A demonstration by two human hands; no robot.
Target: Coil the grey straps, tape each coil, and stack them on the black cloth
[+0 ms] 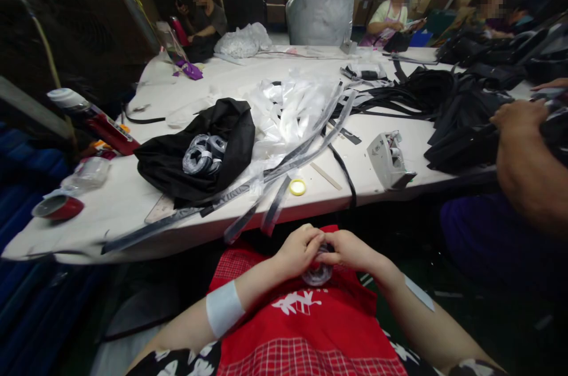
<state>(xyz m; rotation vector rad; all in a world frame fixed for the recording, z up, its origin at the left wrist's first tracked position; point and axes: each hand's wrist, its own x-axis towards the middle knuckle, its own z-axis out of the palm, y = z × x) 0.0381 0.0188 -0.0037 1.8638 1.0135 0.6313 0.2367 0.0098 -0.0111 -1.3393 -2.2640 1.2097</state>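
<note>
Both of my hands meet over the red apron, close to the table's front edge. My left hand (302, 250) has its fingers curled around the top of a small coil in clear plastic (318, 274). From the other side, my right hand (348, 250) closes on the same coil, its thumb across it. The coil's upper part is hidden by my fingers. Ahead on the table, a black cloth bag (235, 127) lies open with several wrapped coils (204, 154) in it. Plastic-wrapped dark strips (275, 172) run beside it toward the table edge.
A tape dispenser (387, 160) and a yellow ring (297, 187) sit near the edge of the white table (177, 89). At left are a red cup (57, 208) and a spray can (95, 122). A co-worker's arm (528, 163) reaches in at right.
</note>
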